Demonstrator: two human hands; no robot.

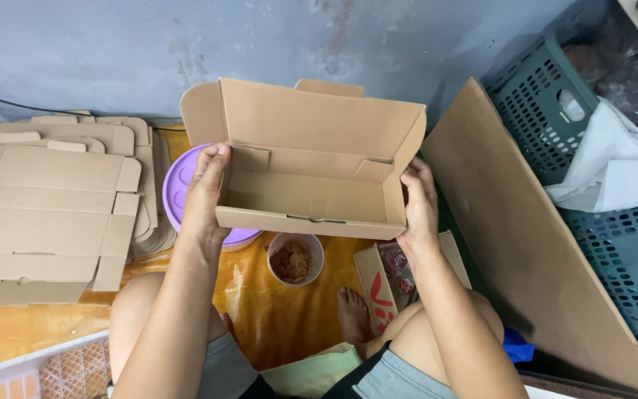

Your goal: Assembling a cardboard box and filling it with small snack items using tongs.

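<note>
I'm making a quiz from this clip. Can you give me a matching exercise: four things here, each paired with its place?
Things:
1. folded cardboard box
2. stack of flat box blanks
3. purple lid
4. small cup of brown bits

Places:
A. on the floor below the box
B. between left hand and right hand
C. behind the left hand
D. far left on the floor

Pairs: 1-B, 2-D, 3-C, 4-A

Both forearms reach up from six o'clock toward twelve, bare and roughly parallel. The left hand (pixel 207 193) stands upright at nine o'clock, fingers straight and pressed flat, thumb tucked behind. The right hand (pixel 418 208) mirrors it at three o'clock, its grip closed, fingers curled.
</note>
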